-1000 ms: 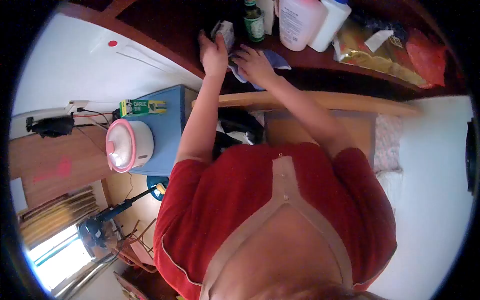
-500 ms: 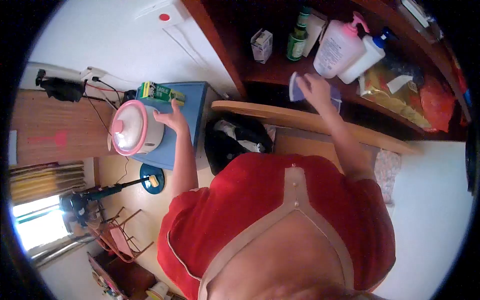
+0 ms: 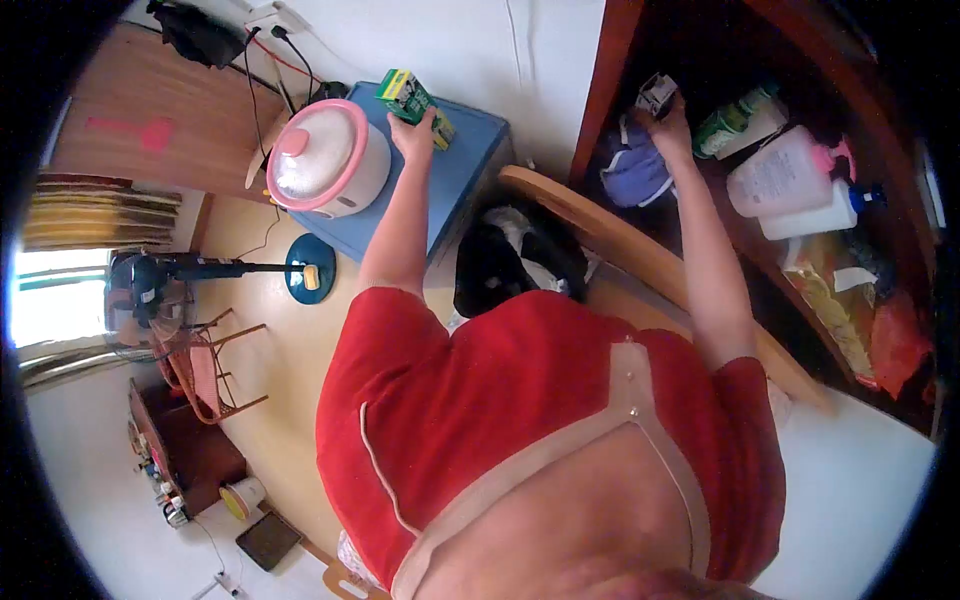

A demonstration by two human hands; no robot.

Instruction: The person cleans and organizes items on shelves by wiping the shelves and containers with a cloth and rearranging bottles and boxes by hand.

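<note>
My left hand is closed around a green and yellow Darlie toothpaste box at the wall side of the blue cabinet top. Just beside that hand stands a white pot with a pink rim and glass lid. Over the dark wooden shelf, my right hand grips a small white and dark box between thumb and fingers. Below this hand, a folded blue-purple cloth item with white edging lies at the shelf's near end, partly covered by the wrist.
On the shelf sit a green bottle, a pink pump bottle, a white pump bottle and a gold packet. A wooden board edge and a black bag lie below. A fan stands left.
My left hand has moved from beside the pot onto the toothpaste box. My right hand has left the blue-purple cloth item and taken hold of the small box. The view has turned.
</note>
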